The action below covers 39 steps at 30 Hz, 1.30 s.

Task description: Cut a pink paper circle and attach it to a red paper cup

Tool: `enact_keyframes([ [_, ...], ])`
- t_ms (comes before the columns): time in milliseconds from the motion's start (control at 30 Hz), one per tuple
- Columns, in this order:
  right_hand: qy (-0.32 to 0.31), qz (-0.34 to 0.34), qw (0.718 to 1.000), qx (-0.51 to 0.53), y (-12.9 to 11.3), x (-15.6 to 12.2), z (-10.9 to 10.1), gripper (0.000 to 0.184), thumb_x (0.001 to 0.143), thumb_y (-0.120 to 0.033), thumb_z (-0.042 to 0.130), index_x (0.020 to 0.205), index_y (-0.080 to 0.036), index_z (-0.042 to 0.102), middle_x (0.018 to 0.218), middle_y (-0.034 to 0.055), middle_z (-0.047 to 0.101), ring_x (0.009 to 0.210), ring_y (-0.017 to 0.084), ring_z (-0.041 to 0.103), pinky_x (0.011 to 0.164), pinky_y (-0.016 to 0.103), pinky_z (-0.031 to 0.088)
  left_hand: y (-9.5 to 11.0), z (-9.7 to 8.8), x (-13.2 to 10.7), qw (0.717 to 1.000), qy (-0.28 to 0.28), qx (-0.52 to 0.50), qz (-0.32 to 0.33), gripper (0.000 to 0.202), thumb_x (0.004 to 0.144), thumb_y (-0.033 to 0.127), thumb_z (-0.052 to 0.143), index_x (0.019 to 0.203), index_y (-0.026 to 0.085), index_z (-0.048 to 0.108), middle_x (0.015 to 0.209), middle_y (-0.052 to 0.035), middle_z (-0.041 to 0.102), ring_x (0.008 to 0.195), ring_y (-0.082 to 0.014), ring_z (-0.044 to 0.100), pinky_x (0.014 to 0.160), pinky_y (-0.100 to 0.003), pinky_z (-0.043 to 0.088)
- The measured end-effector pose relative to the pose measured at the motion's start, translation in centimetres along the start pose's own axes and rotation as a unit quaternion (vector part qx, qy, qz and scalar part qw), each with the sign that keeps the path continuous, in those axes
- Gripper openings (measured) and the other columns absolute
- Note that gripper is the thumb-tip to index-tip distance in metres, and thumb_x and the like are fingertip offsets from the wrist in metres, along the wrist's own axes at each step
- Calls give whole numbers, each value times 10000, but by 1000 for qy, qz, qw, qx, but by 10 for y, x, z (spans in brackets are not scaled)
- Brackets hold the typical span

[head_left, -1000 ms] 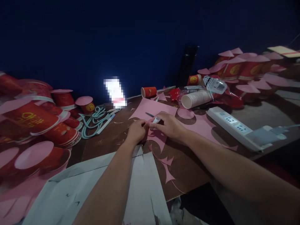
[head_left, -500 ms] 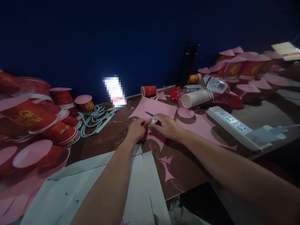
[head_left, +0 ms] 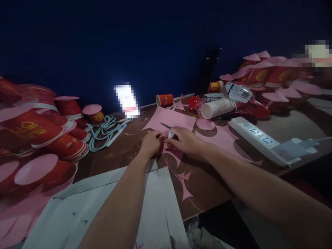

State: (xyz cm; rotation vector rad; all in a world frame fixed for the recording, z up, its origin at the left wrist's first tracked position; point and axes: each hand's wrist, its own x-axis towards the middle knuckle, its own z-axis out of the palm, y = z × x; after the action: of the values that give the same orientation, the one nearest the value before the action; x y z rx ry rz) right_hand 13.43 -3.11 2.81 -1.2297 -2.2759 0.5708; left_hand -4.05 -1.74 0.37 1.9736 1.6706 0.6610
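Note:
My left hand [head_left: 151,143] and my right hand [head_left: 186,140] meet at the middle of the brown table [head_left: 124,152], over a pink paper piece [head_left: 174,155]. A small white tube [head_left: 170,133], like a glue stick, is pinched in my right fingers with its tip pointing toward my left hand. My left fingers are closed on the pink paper's edge. A large pink sheet [head_left: 171,119] lies just beyond, with a thin dark tool [head_left: 165,125] on it.
Red paper cups with pink lids [head_left: 38,129] are piled at the left and at the back right [head_left: 264,74]. A sleeve of white cups [head_left: 217,108], a white power strip [head_left: 259,136], teal cords [head_left: 103,131], pink scraps [head_left: 185,188] and a grey-white sheet [head_left: 109,214] lie around.
Both hands stay nearly in place; the white tube has turned a little more upright and closer to my left fingers. The view shifted slightly.

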Motion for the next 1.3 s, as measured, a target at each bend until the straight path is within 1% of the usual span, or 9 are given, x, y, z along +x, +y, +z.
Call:
enact_keyframes([
  [233, -14, 14, 1000, 13, -6, -3, -4, 168, 847, -341, 604, 803, -178, 615, 837, 49, 663, 712, 159, 572, 635, 251, 360, 3, -2, -1, 1000, -2, 3, -4, 219, 798, 275, 526, 764, 155, 706, 759, -43, 671, 703, -153, 543, 631, -263, 353],
  [400, -29, 10, 999, 28, -8, -4, -6, 175, 837, -317, 606, 726, -184, 591, 761, 21, 654, 651, 134, 545, 600, 243, 339, 2, -2, 0, 1000, -2, 15, 4, 237, 809, 292, 512, 765, 159, 704, 765, -47, 672, 712, -158, 544, 635, -266, 350],
  [500, 12, 27, 998, 50, -5, -2, -7, 204, 842, -338, 603, 712, -184, 570, 687, 4, 640, 607, 124, 524, 584, 242, 336, 2, -2, 0, 1000, -1, 18, 4, 249, 809, 305, 505, 776, 162, 706, 750, -40, 666, 693, -158, 541, 621, -266, 346],
  [600, 94, 39, 990, 97, 0, -1, -10, 282, 884, -379, 550, 673, -193, 521, 606, -19, 608, 581, 119, 514, 603, 243, 360, 2, -2, 0, 1000, 1, 14, 1, 262, 806, 318, 500, 763, 165, 708, 739, -34, 664, 697, -161, 547, 624, -267, 351],
  [700, 126, 24, 985, 118, 3, 0, -9, 301, 895, -395, 545, 673, -194, 525, 611, -22, 614, 594, 119, 527, 633, 243, 380, 1, -1, 0, 1000, -2, 8, 2, 270, 803, 317, 494, 768, 166, 714, 748, -37, 668, 700, -164, 551, 626, -272, 355],
  [900, 88, -19, 994, 63, 3, 0, 6, 239, 883, -400, 580, 821, -173, 624, 814, 39, 649, 748, 155, 568, 699, 256, 395, 0, -2, -1, 1000, 4, 0, 17, 274, 793, 325, 500, 770, 160, 718, 746, -50, 675, 707, -170, 556, 626, -277, 363],
  [1033, 72, -34, 996, 43, 7, 4, 13, 196, 886, -361, 583, 903, -172, 632, 901, 61, 641, 842, 175, 577, 766, 270, 406, 3, -2, -2, 1000, -4, -1, -7, 296, 801, 364, 509, 781, 158, 720, 752, -50, 681, 718, -167, 561, 630, -266, 371],
  [1167, 53, -22, 998, 36, 10, 6, 14, 158, 887, -330, 580, 887, -177, 619, 910, 58, 638, 853, 178, 581, 777, 274, 407, 3, -1, -1, 1000, 4, 4, -7, 280, 811, 349, 517, 774, 161, 721, 768, -52, 682, 709, -163, 555, 633, -267, 366],
  [1300, 44, -5, 999, 18, 8, 5, 12, 175, 877, -347, 584, 859, -175, 608, 895, 60, 641, 813, 179, 587, 728, 269, 403, 2, 0, -1, 1000, 6, -2, -2, 297, 829, 356, 510, 754, 158, 718, 772, -54, 680, 716, -162, 554, 644, -269, 367],
])
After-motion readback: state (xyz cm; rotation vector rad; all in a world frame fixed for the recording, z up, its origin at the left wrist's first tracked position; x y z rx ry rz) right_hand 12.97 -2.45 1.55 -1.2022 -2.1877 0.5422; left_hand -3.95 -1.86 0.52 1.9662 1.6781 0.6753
